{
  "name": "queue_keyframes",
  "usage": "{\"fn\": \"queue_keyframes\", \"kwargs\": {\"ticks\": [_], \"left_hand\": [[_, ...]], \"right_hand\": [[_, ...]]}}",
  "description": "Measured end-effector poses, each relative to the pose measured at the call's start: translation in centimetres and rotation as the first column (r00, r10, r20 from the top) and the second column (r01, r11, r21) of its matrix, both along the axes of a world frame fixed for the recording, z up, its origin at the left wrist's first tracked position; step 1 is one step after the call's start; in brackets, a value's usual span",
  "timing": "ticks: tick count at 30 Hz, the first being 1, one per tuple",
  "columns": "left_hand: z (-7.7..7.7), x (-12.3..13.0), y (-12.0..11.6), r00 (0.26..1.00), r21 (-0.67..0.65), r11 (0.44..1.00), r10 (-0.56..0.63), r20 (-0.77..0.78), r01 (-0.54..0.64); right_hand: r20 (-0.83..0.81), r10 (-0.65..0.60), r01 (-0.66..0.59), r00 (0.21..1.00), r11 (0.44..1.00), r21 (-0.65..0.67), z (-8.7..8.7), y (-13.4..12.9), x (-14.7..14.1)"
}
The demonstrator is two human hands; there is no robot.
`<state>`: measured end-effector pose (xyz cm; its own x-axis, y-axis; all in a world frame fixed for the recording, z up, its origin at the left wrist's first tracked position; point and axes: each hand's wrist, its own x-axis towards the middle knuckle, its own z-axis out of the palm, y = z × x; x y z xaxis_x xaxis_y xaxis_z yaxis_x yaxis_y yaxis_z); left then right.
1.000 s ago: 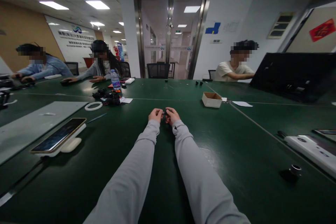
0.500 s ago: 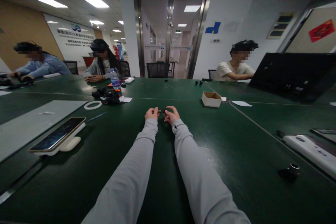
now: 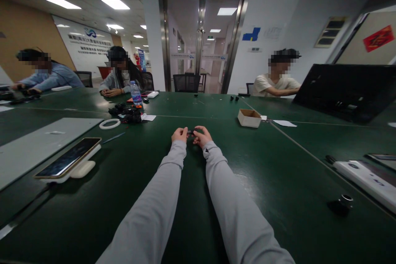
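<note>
Just past the middle of the green table (image 3: pixel 198 109), my left hand (image 3: pixel 180 134) and my right hand (image 3: pixel 203 136) face each other. Between their fingertips is a small dark cylindrical piece (image 3: pixel 190 132). My left thumb and fingers pinch its left end, and my right fingers close on its right end. The two ends appear to touch, but the piece is too small to tell whether it is one part or two. Grey sleeves cover both my forearms.
An open box (image 3: pixel 249 119) stands right of my hands. To the left are a white ring (image 3: pixel 109 124), black gear (image 3: pixel 126 114), a bottle (image 3: pixel 136 93) and a phone (image 3: pixel 69 157) on a stand. A small black part (image 3: pixel 345 202) lies near right. Three people sit across.
My left hand has shifted slightly right, and the gap between the dark pieces at my fingertips has closed. My right hand is almost unmoved.
</note>
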<state>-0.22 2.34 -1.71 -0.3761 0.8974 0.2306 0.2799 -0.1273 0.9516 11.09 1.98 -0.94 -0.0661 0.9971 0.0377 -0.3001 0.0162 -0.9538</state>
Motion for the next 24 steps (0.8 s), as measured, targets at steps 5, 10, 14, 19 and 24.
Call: {"fn": "queue_keyframes", "kwargs": {"ticks": [5,10,14,19,24], "left_hand": [[-0.3,0.0,0.3,1.000,0.006,1.000,0.015,-0.005,-0.015],[-0.5,0.0,0.5,1.000,0.025,1.000,0.010,-0.005,-0.010],[-0.3,0.0,0.3,1.000,0.018,1.000,-0.006,0.009,0.006],[0.1,0.1,-0.1,1.000,0.019,1.000,-0.006,0.029,0.005],[0.5,0.2,-0.4,0.996,0.015,0.999,-0.032,0.080,0.031]], "right_hand": [[0.010,0.000,0.000,1.000,1.000,-0.006,0.0,0.0,0.0],[0.004,0.001,-0.001,1.000,1.000,-0.009,0.0,0.1,0.0],[-0.002,-0.001,0.001,1.000,1.000,-0.009,0.0,0.1,0.0],[-0.014,0.000,0.000,1.000,1.000,-0.019,0.2,-0.1,0.0],[-0.015,0.001,-0.001,1.000,0.999,-0.035,0.4,-0.2,0.0]]}}
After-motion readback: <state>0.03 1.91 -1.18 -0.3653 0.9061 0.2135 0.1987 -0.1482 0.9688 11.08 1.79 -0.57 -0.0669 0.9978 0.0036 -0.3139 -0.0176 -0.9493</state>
